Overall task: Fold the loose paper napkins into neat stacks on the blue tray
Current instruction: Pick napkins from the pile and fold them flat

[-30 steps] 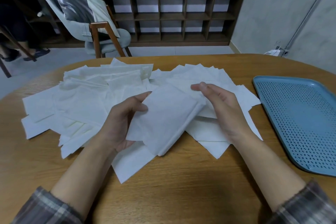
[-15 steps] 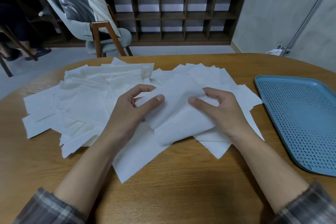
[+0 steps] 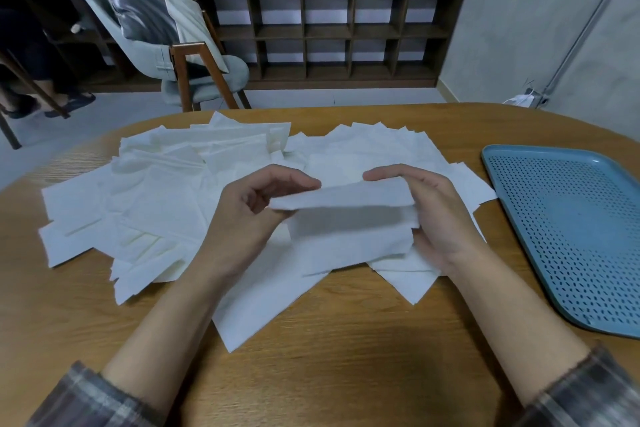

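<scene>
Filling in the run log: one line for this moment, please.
step: folding napkin | left hand: pinches it | right hand: holds it | blue tray: no stacks visible

The napkins (image 3: 156, 204) are soft matt white paper; the counter (image 3: 346, 374) is smooth grained wood; the tray (image 3: 571, 236) is perforated matt blue plastic.

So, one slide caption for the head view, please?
The left hand and right hand pinch a half-folded napkin above the loose pile; blue tray at right.
</scene>
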`<state>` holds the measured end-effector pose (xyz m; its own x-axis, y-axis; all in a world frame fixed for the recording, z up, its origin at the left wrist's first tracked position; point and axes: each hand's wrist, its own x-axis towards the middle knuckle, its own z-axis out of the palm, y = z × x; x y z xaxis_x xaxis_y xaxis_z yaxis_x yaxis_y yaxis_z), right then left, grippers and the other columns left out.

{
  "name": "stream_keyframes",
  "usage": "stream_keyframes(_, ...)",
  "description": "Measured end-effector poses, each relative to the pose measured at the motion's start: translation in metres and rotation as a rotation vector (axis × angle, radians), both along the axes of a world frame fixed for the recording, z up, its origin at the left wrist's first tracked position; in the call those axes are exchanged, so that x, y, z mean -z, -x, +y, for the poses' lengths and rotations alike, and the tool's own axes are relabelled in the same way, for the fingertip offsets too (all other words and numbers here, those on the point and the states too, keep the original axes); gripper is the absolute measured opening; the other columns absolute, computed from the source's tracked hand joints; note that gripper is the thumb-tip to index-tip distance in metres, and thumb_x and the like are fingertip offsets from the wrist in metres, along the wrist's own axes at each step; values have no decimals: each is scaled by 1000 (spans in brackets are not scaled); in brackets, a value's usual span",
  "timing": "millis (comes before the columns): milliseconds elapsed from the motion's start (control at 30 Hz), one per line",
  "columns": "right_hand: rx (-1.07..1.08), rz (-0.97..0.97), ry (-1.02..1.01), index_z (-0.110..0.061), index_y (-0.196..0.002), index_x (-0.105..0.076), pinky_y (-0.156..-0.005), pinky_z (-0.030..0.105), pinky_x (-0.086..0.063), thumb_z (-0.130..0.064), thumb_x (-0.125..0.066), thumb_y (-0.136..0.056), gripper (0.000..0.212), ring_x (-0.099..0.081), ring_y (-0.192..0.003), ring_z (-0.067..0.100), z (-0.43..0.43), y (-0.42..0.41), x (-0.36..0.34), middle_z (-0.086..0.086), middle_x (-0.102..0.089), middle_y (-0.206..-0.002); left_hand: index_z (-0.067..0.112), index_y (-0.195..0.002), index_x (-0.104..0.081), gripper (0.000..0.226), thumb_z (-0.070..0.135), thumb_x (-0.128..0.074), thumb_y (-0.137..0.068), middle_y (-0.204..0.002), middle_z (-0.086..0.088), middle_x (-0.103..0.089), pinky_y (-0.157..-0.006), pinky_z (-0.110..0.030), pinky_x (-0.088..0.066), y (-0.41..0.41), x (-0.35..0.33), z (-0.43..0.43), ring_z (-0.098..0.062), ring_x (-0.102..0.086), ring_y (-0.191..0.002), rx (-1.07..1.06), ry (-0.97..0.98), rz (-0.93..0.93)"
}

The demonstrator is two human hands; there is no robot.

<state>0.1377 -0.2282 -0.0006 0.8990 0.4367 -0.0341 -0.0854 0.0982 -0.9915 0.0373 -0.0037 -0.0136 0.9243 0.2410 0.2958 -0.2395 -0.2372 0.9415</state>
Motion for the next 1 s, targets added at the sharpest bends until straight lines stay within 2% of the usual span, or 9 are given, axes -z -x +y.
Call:
stream_keyframes(100,12,0,-29,-18,-89,-82,-77,34,-55,-8,-49,-104,38,-70,-109,20,-1,-1,-1,-3,-77,-117,-3,-115,-72,52,32,-44,-89,-130,-22,-68,-98,-43,-51,1,-1,2,-34,-65,-121,216,283,104)
stream_keyframes(233,8,-12,-39,-18,-92,-83,-77,30,-53,-9,-47,-105,39,-70,-107,17,-2,-1,0,-4,-78,-115,1,-106,-76,64,43,-28,-110,-123,-18,-73,-88,-39,-50,-1,-6,-4,-31,-69,-100,87,428,306)
stream_keyframes(333,-20,-35,-32,-16,-93,-83,-81,28,-52,-5,-48,-104,38,-71,-108,15,-2,-2,1,-2,-78,-115,15,-102,-81,37,31,-49,-110,-100,-4,-78,-74,-29,-57,-4,-5,-7,-15,-72,-80,-15,310,415)
stream_keyframes(433,-38,-42,-30,-9,-99,-82,-90,26,-49,-4,-43,-101,40,-71,-109,9,-1,-3,2,-1,-79,-116,17,-106,-82,17,19,-66,-103,-105,-7,-79,-84,-31,-60,-2,0,-5,-20,-73,-93,26,257,398)
stream_keyframes(533,-58,11,-74,-6,-106,-82,-99,32,-48,-14,-34,-103,48,-71,-112,12,-1,-3,3,3,-78,-120,17,-105,-84,13,15,-74,-97,-102,-16,-80,-86,-26,-59,0,-1,-5,-22,-76,-97,23,207,344)
stream_keyframes(700,-88,71,-78,-8,-115,-81,-109,47,-48,-40,-34,-108,57,-63,-130,27,-1,-6,6,8,-74,-130,20,-103,-84,14,12,-74,-97,-98,8,-81,-79,-12,-50,3,-6,-7,-5,-72,-92,-42,-23,151)
stream_keyframes(833,-101,-36,65,-24,-109,-84,-111,42,-46,-62,-63,-92,47,-58,-135,15,1,-6,7,-8,-71,-135,32,-101,-84,17,19,-75,-98,-97,4,-80,-79,-36,-45,0,-2,-6,-45,-59,-90,-89,-55,76)
stream_keyframes(933,-84,-205,160,-23,-103,-85,-100,32,-48,-42,-75,-92,24,-68,-116,6,2,1,6,-12,-78,-117,34,-100,-84,17,20,-75,-98,-99,4,-79,-76,-37,-44,1,-1,-7,-45,-55,-85,-127,-50,50)
stream_keyframes(1000,-64,-222,147,-20,-100,-84,-89,25,-55,-29,-76,-92,14,-74,-106,7,3,4,6,-9,-80,-108,32,-101,-83,16,19,-73,-99,-103,10,-79,-70,-32,-42,3,-2,-7,-27,-52,-71,-144,-43,43)
